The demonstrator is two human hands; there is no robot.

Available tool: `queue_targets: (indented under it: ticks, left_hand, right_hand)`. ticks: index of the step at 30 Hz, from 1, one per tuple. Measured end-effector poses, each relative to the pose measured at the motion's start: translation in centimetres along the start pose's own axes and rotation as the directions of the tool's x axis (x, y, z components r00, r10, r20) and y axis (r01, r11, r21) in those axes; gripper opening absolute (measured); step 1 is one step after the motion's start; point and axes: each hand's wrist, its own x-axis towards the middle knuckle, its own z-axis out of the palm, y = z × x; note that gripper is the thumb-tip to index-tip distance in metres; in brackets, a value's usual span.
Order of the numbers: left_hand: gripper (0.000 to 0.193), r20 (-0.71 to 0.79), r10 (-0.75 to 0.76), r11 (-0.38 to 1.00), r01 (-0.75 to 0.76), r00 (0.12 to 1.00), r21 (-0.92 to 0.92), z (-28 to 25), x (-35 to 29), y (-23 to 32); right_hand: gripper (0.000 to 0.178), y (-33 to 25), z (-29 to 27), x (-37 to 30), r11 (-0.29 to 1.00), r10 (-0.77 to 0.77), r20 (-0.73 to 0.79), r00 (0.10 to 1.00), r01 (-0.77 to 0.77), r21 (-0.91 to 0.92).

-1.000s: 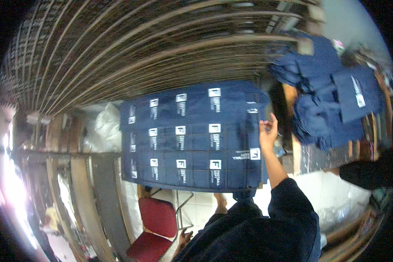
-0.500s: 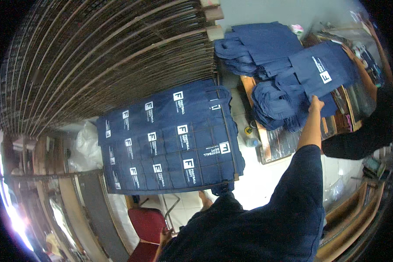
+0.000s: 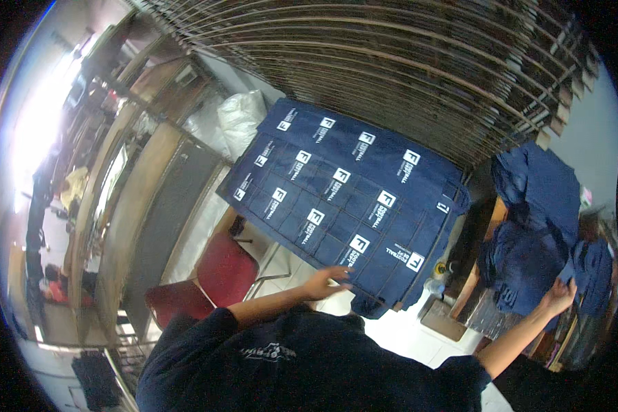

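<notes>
My right hand (image 3: 559,296) is closed on the edge of a navy cloth piece (image 3: 571,269), beside the piled navy cloth on the low table at the right. Its far part is hard to make out against the pile. My left hand (image 3: 326,283) is held out with its fingers apart, slightly blurred, at the near edge of a wire drying rack (image 3: 391,280). On that rack lie navy cloth pieces (image 3: 360,206) with white square prints, laid in overlapping rows. I cannot tell whether the left fingers touch the rack.
Many wire rack shelves (image 3: 405,55) are tilted up behind the loaded one. A red chair (image 3: 228,269) stands at the left near side. Further left are long tables (image 3: 161,185). Small bottles (image 3: 436,275) stand between rack and cloth table; a clear plastic bag (image 3: 242,120) lies beyond.
My view has swung toward the right, shifting the scene. My left hand has risen from beside the chair to the rack's edge. A printed piece my right hand held is no longer spread out in view.
</notes>
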Motion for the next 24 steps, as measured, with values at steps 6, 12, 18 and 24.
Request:
queue_targets:
  ticks: [6,12,18,24]
  left_hand:
    - [0.061,0.422,0.316,0.930,-0.189,0.850,-0.316,4.9,5.5,16.6]
    - [0.032,-0.148,0.337,0.538,-0.319,0.930,-0.780,3.0,6.9,19.7]
    - [0.037,-0.284,0.017,0.531,-0.249,0.959,-0.810,-6.8,5.1,16.3]
    - [0.027,-0.256,-0.051,0.395,-0.216,0.965,-0.893,-20.4,0.5,6.0]
  right_hand:
    - [0.022,4.4,10.1,-22.0,0.992,-0.104,0.087,0.991,0.109,-0.063]
    - [0.019,10.0,18.7,-38.8,0.982,0.137,0.198,0.971,-0.107,-0.157]
    - [0.054,18.9,15.3,-47.5,0.793,0.168,0.642,0.748,0.284,-0.539]
    - [0.066,21.1,14.2,-53.5,0.277,0.926,0.264,0.271,-0.961,0.015]
